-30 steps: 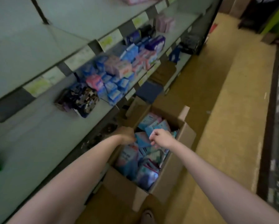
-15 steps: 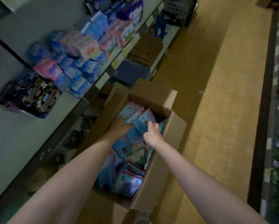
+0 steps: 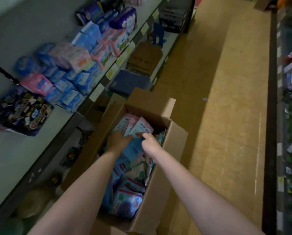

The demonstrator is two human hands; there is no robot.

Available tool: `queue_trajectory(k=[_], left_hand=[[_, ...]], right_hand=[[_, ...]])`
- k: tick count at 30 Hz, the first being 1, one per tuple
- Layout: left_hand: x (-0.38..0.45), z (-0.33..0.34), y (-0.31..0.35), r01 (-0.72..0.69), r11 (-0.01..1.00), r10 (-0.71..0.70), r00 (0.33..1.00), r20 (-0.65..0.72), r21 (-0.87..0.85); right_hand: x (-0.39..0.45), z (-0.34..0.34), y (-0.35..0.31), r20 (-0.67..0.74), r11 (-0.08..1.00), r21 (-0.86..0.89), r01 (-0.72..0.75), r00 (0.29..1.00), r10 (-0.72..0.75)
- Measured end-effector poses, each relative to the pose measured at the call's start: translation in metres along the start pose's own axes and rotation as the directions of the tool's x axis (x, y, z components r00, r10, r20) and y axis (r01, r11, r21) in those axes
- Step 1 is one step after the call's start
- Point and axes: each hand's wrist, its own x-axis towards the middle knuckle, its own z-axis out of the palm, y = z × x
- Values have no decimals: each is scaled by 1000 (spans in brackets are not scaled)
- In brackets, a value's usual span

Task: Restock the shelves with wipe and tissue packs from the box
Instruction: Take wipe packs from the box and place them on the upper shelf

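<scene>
Head view: both hands (image 3: 118, 141) (image 3: 149, 144) reaching into cardboard box (image 3: 160, 189), fingers touching upright pink wipe packs (image 3: 141, 128), grip unclear; soft, light, likely best pinched by top edges.

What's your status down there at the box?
Both hands in the box: left hand and right hand on upright pink packs. Grip unclear. Nothing blocking.

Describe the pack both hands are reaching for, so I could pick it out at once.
Find the open cardboard box on the aisle floor beside the shelves. At its far end, pale packs stand upright; the left hand and right hand meet at the pink-and-white pack, the rightmost one standing, above the flat-lying blue packs.
</scene>
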Motion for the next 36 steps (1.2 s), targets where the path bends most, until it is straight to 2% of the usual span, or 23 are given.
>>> queue_trajectory(k=[2,4,6,9,11,14,16,20,22,26,32,36], left_hand=[[-14,-17,7,4,996,-2,1000,26,-94],[-29,-37,13,7,989,1,998,58,-147],[-43,-61,19,-44,979,66,992,104,-198],[-69,-102,26,-117,953,178,962,205,-281],[-90,-129,28,-125,946,211,938,276,-299],[-122,-169,24,-112,955,200,928,315,-276],[-149,-193,20,-97,949,198,924,326,-301],[-215,-244,9,-107,897,213,955,207,-430],[-249,-275,-5,-179,864,258,960,107,-470],[-307,-330,-28,-333,789,293,943,-159,-517],[-406,-418,-58,-555,662,378,828,-416,-504],[-471,-476,-77,-649,650,382,729,-568,-396]], right_hand=[[-8,0,-8,-46,999,48,6,999,-4],[-18,2,-18,-105,978,208,-34,993,57],[-23,6,-30,-139,895,445,-22,986,93],[-51,9,-67,-117,726,684,69,993,16],[-76,14,-93,-100,663,741,108,994,-50],[-113,37,-121,-103,695,705,139,990,-94],[-139,58,-134,-120,677,712,188,982,-147],[-205,98,-162,-84,614,743,267,947,-310],[-243,124,-180,-28,592,754,284,914,-404],[-321,167,-214,-7,580,713,394,831,-556],[-437,230,-259,108,532,691,490,658,-746],[-508,269,-293,175,489,695,528,535,-827]])
